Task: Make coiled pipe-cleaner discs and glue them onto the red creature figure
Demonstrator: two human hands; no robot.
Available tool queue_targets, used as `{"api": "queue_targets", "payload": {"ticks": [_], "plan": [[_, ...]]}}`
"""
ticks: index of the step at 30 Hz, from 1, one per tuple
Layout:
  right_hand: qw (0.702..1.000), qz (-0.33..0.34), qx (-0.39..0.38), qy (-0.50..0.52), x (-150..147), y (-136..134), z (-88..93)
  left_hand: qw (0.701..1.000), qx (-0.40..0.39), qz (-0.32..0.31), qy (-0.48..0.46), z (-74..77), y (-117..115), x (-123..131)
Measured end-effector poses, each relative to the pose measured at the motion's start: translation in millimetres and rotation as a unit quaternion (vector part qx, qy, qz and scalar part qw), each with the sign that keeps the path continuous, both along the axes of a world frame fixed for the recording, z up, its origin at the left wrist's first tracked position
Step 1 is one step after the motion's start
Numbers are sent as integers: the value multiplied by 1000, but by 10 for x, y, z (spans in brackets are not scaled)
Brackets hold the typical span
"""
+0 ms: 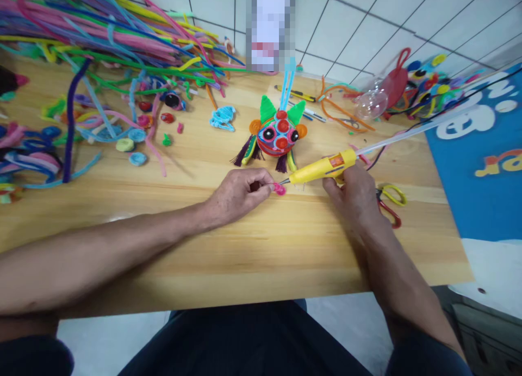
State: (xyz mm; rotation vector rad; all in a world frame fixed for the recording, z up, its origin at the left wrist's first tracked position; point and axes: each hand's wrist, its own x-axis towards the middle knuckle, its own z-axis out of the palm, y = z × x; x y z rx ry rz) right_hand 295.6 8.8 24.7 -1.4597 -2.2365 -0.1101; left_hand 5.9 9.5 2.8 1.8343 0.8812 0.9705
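My left hand [238,194] pinches a small pink pipe-cleaner coil [279,189] just above the wooden table [253,245]. My right hand [354,194] grips a yellow glue gun [322,168], whose nozzle tip touches the coil. Just behind them stands a round pipe-cleaner creature [278,132] with green ears, red spots and black eyes.
A heap of coloured pipe cleaners [101,33] and small coils covers the table's left and back. Scissors [389,202] lie right of my right hand. A clear plastic ball [372,103] and more craft pieces sit at the back right. A blue mat [481,164] borders the table's right edge.
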Motion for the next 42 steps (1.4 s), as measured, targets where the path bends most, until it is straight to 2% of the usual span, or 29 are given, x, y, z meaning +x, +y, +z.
{"api": "queue_targets", "payload": {"ticks": [6,17,29,37,42], "plan": [[1000,14,16,-7,15,2,0,1000,1,5,4,-5,2,-1],[1000,-2,5,-1,-10,-24,29,1000,-4,6,-2,-29,5,-1],[1000,20,-6,11,-65,-15,-2,1000,-1,-6,4,0,-6,3],[1000,9,19,20,-11,8,-32,1000,10,-4,-3,-22,-2,5],[999,30,23,13,-37,0,-23,1000,5,-4,-1,-17,-4,7]]}}
